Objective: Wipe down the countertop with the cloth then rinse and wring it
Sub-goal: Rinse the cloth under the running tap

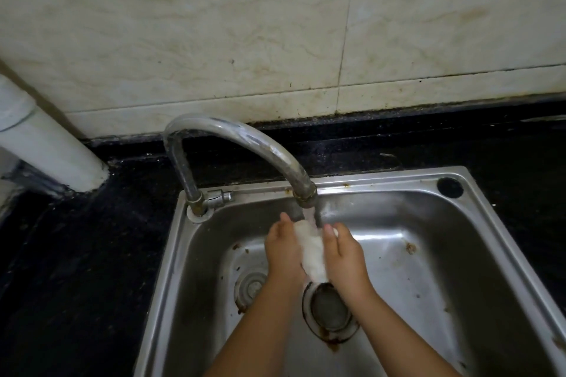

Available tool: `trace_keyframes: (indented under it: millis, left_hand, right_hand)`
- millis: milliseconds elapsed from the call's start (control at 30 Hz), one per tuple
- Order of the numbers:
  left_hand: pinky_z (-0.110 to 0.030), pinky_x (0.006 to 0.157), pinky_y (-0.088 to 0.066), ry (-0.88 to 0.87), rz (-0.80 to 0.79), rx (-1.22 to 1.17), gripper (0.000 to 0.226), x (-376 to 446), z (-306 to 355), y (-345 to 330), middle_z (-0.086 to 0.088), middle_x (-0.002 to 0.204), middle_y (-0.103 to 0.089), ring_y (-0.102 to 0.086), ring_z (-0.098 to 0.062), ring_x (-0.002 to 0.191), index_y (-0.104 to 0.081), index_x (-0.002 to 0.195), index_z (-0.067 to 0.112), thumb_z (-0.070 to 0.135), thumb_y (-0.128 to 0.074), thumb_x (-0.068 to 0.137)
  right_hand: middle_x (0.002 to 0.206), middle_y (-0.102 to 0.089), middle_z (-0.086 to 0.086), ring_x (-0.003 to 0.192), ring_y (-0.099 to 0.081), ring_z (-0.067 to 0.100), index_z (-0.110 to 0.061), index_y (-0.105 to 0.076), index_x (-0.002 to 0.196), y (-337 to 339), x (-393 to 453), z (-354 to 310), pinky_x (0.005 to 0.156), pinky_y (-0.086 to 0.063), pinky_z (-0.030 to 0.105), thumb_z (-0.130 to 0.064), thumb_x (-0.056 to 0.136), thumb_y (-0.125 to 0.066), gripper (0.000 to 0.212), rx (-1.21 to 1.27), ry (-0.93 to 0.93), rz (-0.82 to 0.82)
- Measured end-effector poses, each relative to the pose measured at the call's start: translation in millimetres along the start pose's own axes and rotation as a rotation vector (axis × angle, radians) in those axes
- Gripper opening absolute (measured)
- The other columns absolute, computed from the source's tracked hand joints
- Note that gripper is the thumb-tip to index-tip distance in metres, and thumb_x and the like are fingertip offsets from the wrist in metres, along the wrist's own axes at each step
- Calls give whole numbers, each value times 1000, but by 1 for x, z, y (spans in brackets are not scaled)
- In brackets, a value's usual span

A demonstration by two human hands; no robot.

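Fingers of both hands press together around the white cloth (312,251), the left hand (284,249) and right hand (344,254) sandwiching it above the round drain strainer (330,306) in the steel sink (428,254). Just beyond, water falls from the curved faucet (245,144) onto the cloth's far end. Farther back lie the black countertop (398,147) and tiled wall (245,24).

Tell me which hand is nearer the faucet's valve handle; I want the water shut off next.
Left. The left hand grips the cloth just below and right of the valve handle; the right hand is farther right, beyond the cloth.
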State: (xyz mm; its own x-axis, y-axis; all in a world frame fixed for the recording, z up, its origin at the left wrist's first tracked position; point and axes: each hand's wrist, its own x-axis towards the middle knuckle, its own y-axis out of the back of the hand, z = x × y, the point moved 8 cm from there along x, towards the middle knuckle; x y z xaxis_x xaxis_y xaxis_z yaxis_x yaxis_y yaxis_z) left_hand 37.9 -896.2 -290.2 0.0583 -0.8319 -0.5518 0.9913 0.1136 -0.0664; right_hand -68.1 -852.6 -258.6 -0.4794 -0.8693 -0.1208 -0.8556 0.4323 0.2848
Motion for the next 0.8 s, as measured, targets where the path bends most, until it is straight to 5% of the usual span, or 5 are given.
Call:
trace_keyframes:
  millis: [167, 467, 567, 667, 800]
  left_hand:
    - [-26, 56, -37, -24, 14, 36, 35, 9, 16, -6, -7, 63, -47, -46, -16, 59, -45, 65, 10, 13, -35, 98]
    - [-36, 82, -47, 107, -134, -48, 39, -3, -9, -20, -14, 92, -59, -57, -26, 86, -55, 112, -1, 30, -36, 99]
    - [-39, 87, -47, 97, -151, -91, 31, -4, -4, -15, -19, 102, -61, -60, -30, 90, -57, 105, 4, 28, -39, 98]
    - [-32, 69, -50, 65, -175, -163, 4, -5, 1, -11, -12, 94, -58, -57, -20, 76, -49, 96, 13, 14, -45, 94]
    - [-26, 63, -52, -21, -250, -83, 35, -2, 7, -10, -10, 116, -52, -58, -16, 85, -39, 118, 30, 4, -43, 95]
  right_hand:
    - [60, -45, -7, 55, -43, 2, -22, -37, 65, -10, -9, -26, 51, -37, 12, -12, 96, -38, 33, -67, 149, -46]
    - [78, -53, 12, 74, -51, 23, -4, -48, 86, -4, 36, -1, 56, -27, 26, -22, 99, -32, 28, -353, -13, -54]
    - [69, -49, 2, 74, -48, 19, -13, -44, 73, -2, 32, 5, 52, -29, 25, -19, 98, -37, 27, -148, -89, -55]
    - [80, -54, 4, 83, -51, 21, -20, -50, 78, -3, 23, 25, 62, -41, 23, -14, 96, -42, 21, 206, -312, -114]
    - [95, -60, 13, 79, -57, 25, -21, -59, 90, -17, 2, 42, 59, -45, 27, -25, 96, -45, 15, 456, -599, -282]
